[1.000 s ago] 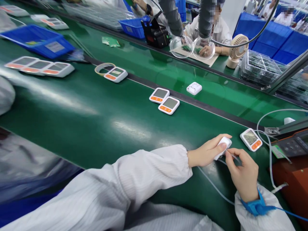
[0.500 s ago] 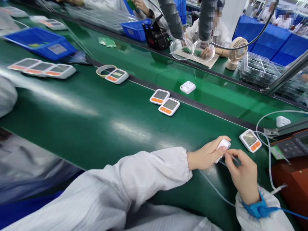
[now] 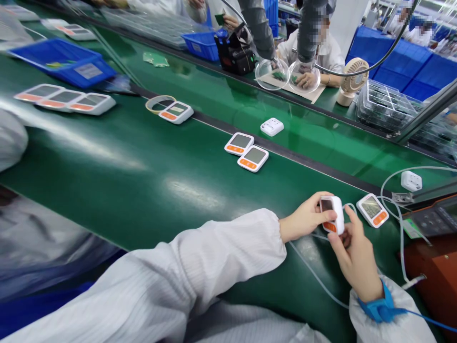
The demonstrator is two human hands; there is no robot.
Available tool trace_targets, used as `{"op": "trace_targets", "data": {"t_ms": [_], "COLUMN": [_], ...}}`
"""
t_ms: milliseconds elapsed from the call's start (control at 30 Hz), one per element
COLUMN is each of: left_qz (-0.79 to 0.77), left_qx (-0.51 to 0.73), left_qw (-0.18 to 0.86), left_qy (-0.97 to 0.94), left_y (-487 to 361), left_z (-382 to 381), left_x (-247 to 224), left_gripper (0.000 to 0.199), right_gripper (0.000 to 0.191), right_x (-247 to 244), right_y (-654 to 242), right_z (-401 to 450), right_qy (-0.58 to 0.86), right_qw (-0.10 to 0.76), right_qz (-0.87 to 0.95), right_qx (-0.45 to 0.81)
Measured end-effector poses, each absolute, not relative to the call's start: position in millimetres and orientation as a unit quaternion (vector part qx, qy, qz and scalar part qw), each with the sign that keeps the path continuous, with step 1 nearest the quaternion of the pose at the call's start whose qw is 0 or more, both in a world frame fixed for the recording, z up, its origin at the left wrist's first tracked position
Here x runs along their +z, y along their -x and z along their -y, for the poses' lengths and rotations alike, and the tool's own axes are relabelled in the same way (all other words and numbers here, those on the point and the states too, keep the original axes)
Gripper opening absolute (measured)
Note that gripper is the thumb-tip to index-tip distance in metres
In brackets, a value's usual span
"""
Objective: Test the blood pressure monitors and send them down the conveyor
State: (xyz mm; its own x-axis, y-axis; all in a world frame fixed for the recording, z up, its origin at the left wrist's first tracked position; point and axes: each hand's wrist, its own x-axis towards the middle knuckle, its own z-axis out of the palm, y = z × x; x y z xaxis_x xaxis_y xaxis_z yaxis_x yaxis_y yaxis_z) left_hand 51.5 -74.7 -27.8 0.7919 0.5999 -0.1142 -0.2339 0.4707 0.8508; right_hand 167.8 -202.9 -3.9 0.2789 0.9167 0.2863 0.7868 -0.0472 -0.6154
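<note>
- Right hand (image 3: 357,252), blue strap (image 3: 378,307) at wrist: thumb and forefinger parted about the held unit's lower right side; cannot tell whether they grip it or a cable.
- Left hand (image 3: 303,221): fingers closed on white unit (image 3: 337,214), held above table (image 3: 124,190), thumb across its front.
- Change: unit turned over the last half second; dark screen and orange buttons now show, mostly white casing before. Probably leaves the front readable for the work in hand.
- Pale cable (image 3: 316,275): lies below the hands.
- Lit unit (image 3: 372,210): just right of the hands, figures on screen.
- Two units, touching, near dark rail (image 3: 296,156).
- Beyond rail: white pieces (image 3: 272,126), both shifted left.
- Farthest: co-worker's hand (image 3: 303,80) beneath lenses.
</note>
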Motion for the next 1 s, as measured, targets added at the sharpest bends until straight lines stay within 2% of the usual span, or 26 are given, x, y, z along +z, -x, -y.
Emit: {"op": "trace_targets", "data": {"t_ms": [67, 133, 233, 333, 567, 1000], "left_qz": [-0.187, -0.165, -0.124, -0.103, -0.076, -0.108], "left_qx": [0.228, 0.208, 0.16, 0.119, 0.122, 0.122], "left_qw": [0.806, 0.79, 0.806, 0.818, 0.827, 0.803], "left_qy": [-0.514, -0.553, -0.557, -0.554, -0.543, -0.573], "left_y": [-48.9, -45.6, -42.3, -41.6, -41.6, -43.6], "left_z": [76.1, 76.7, 75.7, 74.1, 74.4, 74.7], "left_x": [-27.1, -25.9, -25.6, -27.3, -28.2, -32.5], "left_gripper": [0.065, 0.062, 0.073, 0.082, 0.076, 0.075], "right_gripper": [0.057, 0.059, 0.062, 0.062, 0.063, 0.061], "right_x": [-8.4, -11.5, -12.5, -10.4, -6.9, -6.0], "right_y": [-166.4, -167.8, -171.7, -173.4, -171.9, -173.7], "right_z": [201.6, 200.2, 200.0, 201.3, 200.6, 199.2], "right_qy": [0.74, 0.761, 0.778, 0.778, 0.774, 0.78], "right_qw": [0.324, 0.326, 0.344, 0.372, 0.395, 0.371], "right_qz": [0.573, 0.546, 0.51, 0.472, 0.443, 0.449], "right_qx": [0.138, 0.13, 0.127, 0.183, 0.22, 0.229]}}
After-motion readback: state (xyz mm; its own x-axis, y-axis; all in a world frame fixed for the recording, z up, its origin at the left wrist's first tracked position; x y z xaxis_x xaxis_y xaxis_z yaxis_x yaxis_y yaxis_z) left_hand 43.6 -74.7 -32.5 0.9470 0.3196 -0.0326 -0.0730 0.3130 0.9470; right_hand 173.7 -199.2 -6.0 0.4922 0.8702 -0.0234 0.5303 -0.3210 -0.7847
